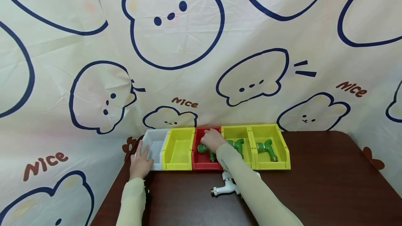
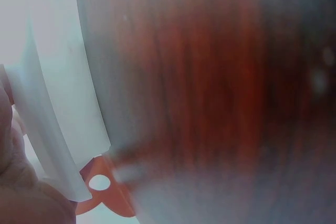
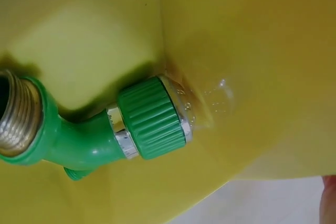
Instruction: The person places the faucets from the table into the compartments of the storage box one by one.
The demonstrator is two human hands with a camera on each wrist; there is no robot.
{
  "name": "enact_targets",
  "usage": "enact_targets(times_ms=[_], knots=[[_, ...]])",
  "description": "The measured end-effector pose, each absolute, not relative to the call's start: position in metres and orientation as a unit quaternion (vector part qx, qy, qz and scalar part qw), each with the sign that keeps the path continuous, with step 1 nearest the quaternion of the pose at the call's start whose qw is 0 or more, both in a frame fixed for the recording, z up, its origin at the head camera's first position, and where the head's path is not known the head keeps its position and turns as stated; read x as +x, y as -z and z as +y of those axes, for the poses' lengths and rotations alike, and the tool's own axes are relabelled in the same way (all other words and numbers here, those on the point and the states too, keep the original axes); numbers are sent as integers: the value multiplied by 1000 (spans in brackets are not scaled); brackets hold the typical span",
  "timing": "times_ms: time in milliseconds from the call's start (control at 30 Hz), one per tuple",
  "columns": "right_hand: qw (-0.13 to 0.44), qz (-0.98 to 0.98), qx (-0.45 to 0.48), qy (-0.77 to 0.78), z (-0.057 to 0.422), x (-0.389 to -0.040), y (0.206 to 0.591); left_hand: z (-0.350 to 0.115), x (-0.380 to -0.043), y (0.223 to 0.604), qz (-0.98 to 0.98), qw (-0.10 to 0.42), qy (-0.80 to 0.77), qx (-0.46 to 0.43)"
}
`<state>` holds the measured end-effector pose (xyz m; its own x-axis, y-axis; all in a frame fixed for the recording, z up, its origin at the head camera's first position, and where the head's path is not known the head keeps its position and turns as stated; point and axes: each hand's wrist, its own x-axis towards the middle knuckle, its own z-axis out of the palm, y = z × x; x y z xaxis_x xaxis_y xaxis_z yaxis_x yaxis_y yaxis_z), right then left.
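Observation:
In the head view, my left hand (image 1: 140,166) rests at the left side of a white bin (image 1: 156,133), with its visible fingers fairly straight along the wall and rim. The left wrist view shows part of that hand (image 2: 23,182) against the bin wall (image 2: 68,72). My right hand (image 1: 214,140) reaches over a red bin (image 1: 207,166) with bent fingers. Below it lies a green faucet (image 1: 202,148); whether the hidden fingertips grip it, I cannot tell. Close under the right wrist, a second green faucet (image 3: 84,140) lies in a yellow bin (image 3: 252,77).
Left of the red bin stands another yellow bin (image 1: 179,166). The rightmost yellow bin (image 1: 284,165) holds a green faucet (image 1: 267,149). White faucets (image 1: 227,187) lie on the dark wooden table (image 1: 326,184), partly behind my right forearm. A printed cloth (image 1: 194,79) hangs behind the bins.

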<state>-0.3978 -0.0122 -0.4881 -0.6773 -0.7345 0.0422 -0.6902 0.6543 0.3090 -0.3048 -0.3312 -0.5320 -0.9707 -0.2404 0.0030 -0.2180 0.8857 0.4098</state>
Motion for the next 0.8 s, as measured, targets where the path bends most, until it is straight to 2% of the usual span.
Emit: enact_targets(times_ms=[200, 467, 800], knots=[[100, -908, 381, 147, -13, -394, 490, -331, -304, 534, -970, 34, 209, 118], [84, -917, 367, 129, -16, -397, 494, -333, -304, 533, -971, 37, 205, 114], [21, -937, 338, 88, -16, -396, 494, -330, -303, 530, -971, 37, 206, 116]])
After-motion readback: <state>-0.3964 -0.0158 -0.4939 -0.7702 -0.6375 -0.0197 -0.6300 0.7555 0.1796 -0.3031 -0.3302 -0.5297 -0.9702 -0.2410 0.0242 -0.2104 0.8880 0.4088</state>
